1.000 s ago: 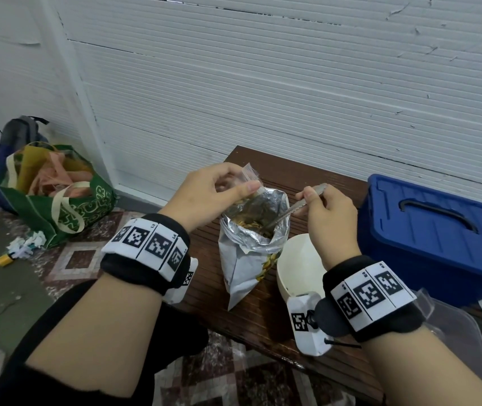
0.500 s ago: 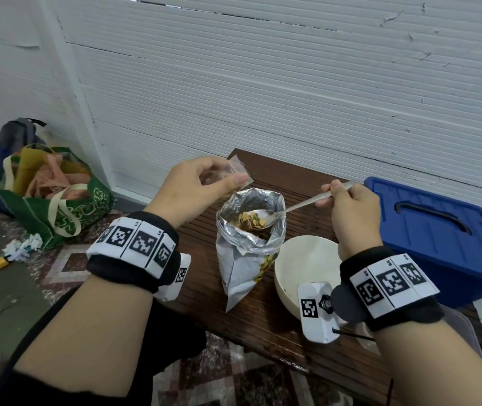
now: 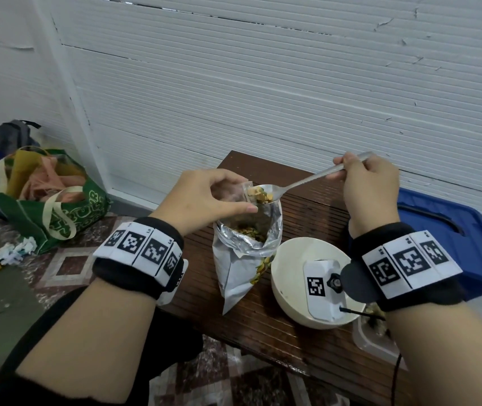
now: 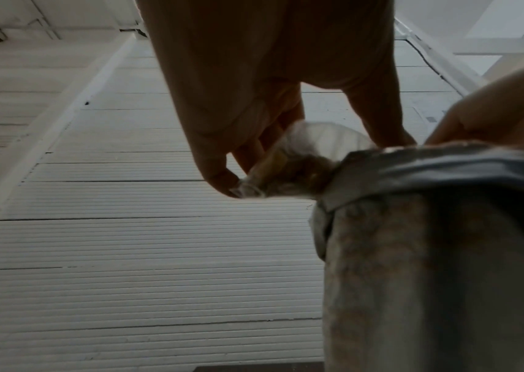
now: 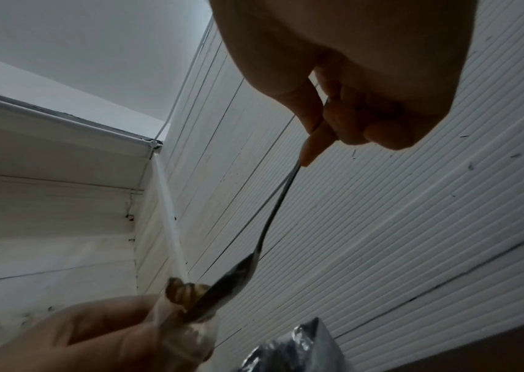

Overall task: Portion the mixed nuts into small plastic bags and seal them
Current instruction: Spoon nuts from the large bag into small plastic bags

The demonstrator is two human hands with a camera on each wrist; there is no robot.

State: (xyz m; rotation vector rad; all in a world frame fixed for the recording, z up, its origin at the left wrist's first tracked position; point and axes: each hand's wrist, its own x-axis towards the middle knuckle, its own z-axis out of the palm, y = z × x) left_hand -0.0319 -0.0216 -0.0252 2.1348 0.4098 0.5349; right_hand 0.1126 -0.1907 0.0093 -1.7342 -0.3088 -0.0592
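A silver foil bag of mixed nuts stands open on the brown wooden table. Just above its mouth my left hand pinches a small clear plastic bag open between thumb and fingers. My right hand grips the handle of a metal spoon, and the bowl of the spoon, loaded with nuts, sits at the small bag's mouth. In the left wrist view the small bag holds some nuts. The right wrist view shows the spoon tipping into the small bag.
A white bowl stands right of the foil bag, partly behind my right wrist. A blue lidded box sits at the table's right end, a clear container near the front edge. A green shopping bag lies on the floor.
My right hand lifted the spoon with nuts out of the foil bag and brought it up to the small bag's mouth. My left hand moved the small bag over the foil bag.
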